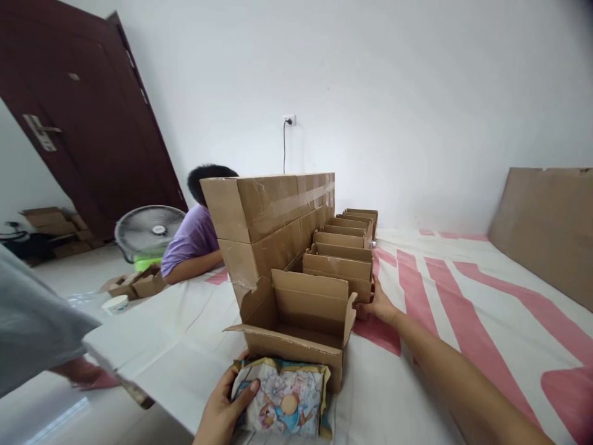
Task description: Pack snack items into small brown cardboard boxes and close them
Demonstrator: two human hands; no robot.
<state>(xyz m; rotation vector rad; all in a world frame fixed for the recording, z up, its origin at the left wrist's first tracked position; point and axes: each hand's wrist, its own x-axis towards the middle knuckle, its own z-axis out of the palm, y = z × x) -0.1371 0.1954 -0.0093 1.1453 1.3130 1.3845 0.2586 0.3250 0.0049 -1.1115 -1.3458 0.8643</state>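
My left hand (226, 409) grips a flat printed packet (281, 398) with a cartoon picture, held just in front of an open small cardboard box (296, 321). My right hand (378, 303) reaches forward and rests against the right side of the row of small open cardboard boxes (343, 247) behind it, fingers pressed on the nearest box's corner. The boxes stand on a white and pink striped sheet (445, 296).
A long taped cardboard carton (269, 216) stands left of the row. A person in a purple shirt (194, 238) sits behind it by a floor fan (148, 232). Another person's grey sleeve (32, 321) is at the left. A cardboard sheet (546, 222) leans at right; a dark door (88, 117) is back left.
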